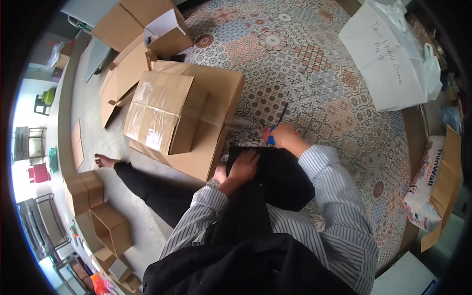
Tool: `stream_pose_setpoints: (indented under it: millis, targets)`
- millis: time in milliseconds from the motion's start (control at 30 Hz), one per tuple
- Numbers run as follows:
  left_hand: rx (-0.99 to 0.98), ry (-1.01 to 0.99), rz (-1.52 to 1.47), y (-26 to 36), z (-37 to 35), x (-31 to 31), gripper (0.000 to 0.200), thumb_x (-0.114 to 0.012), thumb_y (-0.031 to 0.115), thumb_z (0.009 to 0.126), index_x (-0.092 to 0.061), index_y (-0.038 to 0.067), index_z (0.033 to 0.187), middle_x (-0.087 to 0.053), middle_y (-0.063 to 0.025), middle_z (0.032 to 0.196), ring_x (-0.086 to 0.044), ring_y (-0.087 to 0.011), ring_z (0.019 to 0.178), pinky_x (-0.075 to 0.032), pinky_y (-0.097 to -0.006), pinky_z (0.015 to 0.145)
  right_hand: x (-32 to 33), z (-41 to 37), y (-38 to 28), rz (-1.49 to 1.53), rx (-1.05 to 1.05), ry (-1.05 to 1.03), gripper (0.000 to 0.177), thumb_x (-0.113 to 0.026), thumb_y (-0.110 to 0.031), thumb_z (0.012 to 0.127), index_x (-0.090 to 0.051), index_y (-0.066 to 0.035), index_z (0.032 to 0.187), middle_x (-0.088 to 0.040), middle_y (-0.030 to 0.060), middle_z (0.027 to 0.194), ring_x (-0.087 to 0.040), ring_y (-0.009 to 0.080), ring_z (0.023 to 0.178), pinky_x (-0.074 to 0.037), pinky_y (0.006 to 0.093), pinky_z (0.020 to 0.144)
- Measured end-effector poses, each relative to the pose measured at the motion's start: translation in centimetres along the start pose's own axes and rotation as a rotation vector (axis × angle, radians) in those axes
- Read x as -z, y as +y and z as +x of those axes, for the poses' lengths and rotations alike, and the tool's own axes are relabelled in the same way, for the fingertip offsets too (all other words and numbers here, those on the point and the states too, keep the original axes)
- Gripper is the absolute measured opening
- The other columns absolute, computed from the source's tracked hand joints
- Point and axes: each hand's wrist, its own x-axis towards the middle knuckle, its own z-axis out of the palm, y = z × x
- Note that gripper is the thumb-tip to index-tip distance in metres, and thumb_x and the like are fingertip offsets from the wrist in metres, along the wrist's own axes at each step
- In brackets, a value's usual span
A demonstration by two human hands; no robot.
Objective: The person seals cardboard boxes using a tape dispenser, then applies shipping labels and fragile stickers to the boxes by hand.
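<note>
Tool (pixel 271 134) with a blue and red handle sits just right of frame centre, in the right hand (pixel 285 133), over the patterned floor (pixel 314 73). The fingers are curled tight round the handle. A thin dark shaft sticks out up and to the right.

Handling, my read: small, light and stiff, a one-hand job. Grip the coloured handle and keep clear of the dark end, which may be sharp.

Left hand (pixel 243 166) is at frame centre, fingers loosely spread and lying flat on the black-trousered knee (pixel 280 182). It holds nothing.

Taped box (pixel 160 113) is left of centre, sitting on top of a bigger box (pixel 216 93). The bigger box's near edge is just beside the left hand. My read on both: cardboard is stiff on the panels, soft at the corners, and the tape is slick. Weight unknown.

Hard to make out:
- What kind of tool it is. The hand covers most of it.
- A pale hazy streak between the bigger box and the right hand. It could be clear tape or glare.
- What is in the boxes, since all flaps facing the camera are shut.
- The right edge of frame is cut off. A white bag (pixel 388 59) with handwriting is upper right, and a printed packet (pixel 425 182) is mid right, both only partly visible.
- The lower left is warped by the lens. An open box (pixel 113 226) is there, with a bare foot (pixel 104 160) above it.
</note>
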Motion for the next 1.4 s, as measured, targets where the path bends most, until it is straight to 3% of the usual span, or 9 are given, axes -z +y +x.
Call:
stream_pose_setpoints:
  millis: [100,167,267,400,533,667,800,933,1400]
  targets:
    - [0.597,-0.020,-1.061,-4.2,-6.8,-5.7,0.042,-0.041,0.027,0.087,-0.038,0.005,0.122,-0.050,-0.0162,0.114,-0.052,-0.0256,0.101,-0.041,-0.0378,0.087,-0.5,0.8,0.2,-0.030,-0.023,-0.053,0.036,-0.063,-0.025,0.066,-0.061,-0.022,0.102,-0.059,0.0044,0.100,-0.054,0.0205,0.097,-0.046,0.0327,0.078]
    - [1.192,0.471,-1.956,-3.9,-8.9,-0.6,0.037,-0.034,0.028,0.090,-0.042,0.003,0.115,-0.050,-0.0174,0.111,-0.052,-0.0289,0.100,-0.042,-0.0380,0.084,-0.1,0.3,0.2,-0.004,-0.030,-0.046,0.037,-0.063,-0.025,0.066,-0.060,-0.023,0.102,-0.059,0.0044,0.100,-0.054,0.0205,0.097,-0.046,0.0328,0.078]
    - [1.107,0.942,-2.084,-8.5,-13.1,1.1,0.031,-0.030,0.026,0.090,-0.050,0.006,0.104,-0.056,-0.0078,0.101,-0.054,-0.0218,0.094,-0.043,-0.0363,0.082,0.3,0.3,0.0,0.003,-0.040,-0.040,0.038,-0.063,-0.025,0.066,-0.060,-0.025,0.104,-0.059,0.0042,0.099,-0.054,0.0204,0.098,-0.046,0.0330,0.078]
    - [1.312,1.277,-1.490,-9.0,-11.9,6.0,0.041,-0.032,0.030,0.091,-0.030,0.006,0.124,-0.042,-0.0122,0.119,-0.043,-0.0219,0.109,-0.035,-0.0350,0.090,0.3,0.5,0.0,-0.023,-0.020,-0.051,0.040,-0.063,-0.025,0.067,-0.058,-0.027,0.107,-0.059,0.0037,0.099,-0.054,0.0202,0.098,-0.046,0.0329,0.079]
    - [0.706,1.488,-0.432,-7.7,-10.2,15.0,0.054,-0.038,0.037,0.089,-0.023,0.004,0.129,-0.032,-0.0138,0.128,-0.032,-0.0268,0.119,-0.025,-0.0445,0.096,0.0,0.6,-0.2,-0.023,-0.038,-0.053,0.042,-0.063,-0.026,0.067,-0.057,-0.028,0.108,-0.059,0.0032,0.100,-0.054,0.0205,0.098,-0.045,0.0319,0.079]
    - [0.334,1.066,0.321,-3.5,-7.2,24.8,0.067,-0.054,0.044,0.079,-0.032,0.002,0.126,-0.034,-0.0189,0.128,-0.030,-0.0327,0.120,-0.026,-0.0429,0.097,0.5,0.7,-0.1,-0.052,-0.052,-0.093,0.043,-0.064,-0.026,0.066,-0.056,-0.028,0.109,-0.059,0.0042,0.100,-0.054,0.0211,0.098,-0.046,0.0324,0.078]
    - [0.530,0.548,0.539,-0.5,-1.9,24.8,0.078,-0.057,0.054,0.071,-0.037,-0.001,0.123,-0.038,-0.0270,0.122,-0.034,-0.0401,0.116,-0.027,-0.0446,0.096,2.2,-0.6,-0.6,-0.025,-0.021,-0.068,0.029,-0.063,-0.021,0.070,-0.063,-0.011,0.097,-0.060,0.0042,0.097,-0.059,0.0202,0.090,-0.049,0.0316,0.070]
    - [0.550,0.591,0.646,-2.3,-1.3,23.9,0.074,-0.053,0.052,0.074,-0.038,-0.003,0.122,-0.043,-0.0298,0.117,-0.041,-0.0414,0.110,-0.032,-0.0435,0.093,2.3,-1.0,-0.4,-0.041,-0.043,-0.094,0.029,-0.062,-0.021,0.070,-0.063,-0.012,0.097,-0.060,0.0043,0.098,-0.058,0.0208,0.091,-0.049,0.0323,0.071]
    - [0.701,0.447,0.394,-9.1,-2.5,31.2,0.064,-0.046,0.053,0.079,-0.046,0.003,0.119,-0.050,-0.0228,0.113,-0.050,-0.0339,0.103,-0.042,-0.0384,0.084,2.1,-2.8,2.4,0.243,0.213,0.318,0.061,-0.067,-0.024,0.065,-0.044,-0.041,0.118,-0.052,0.0113,0.100,-0.055,0.0283,0.091,-0.047,0.0357,0.077]
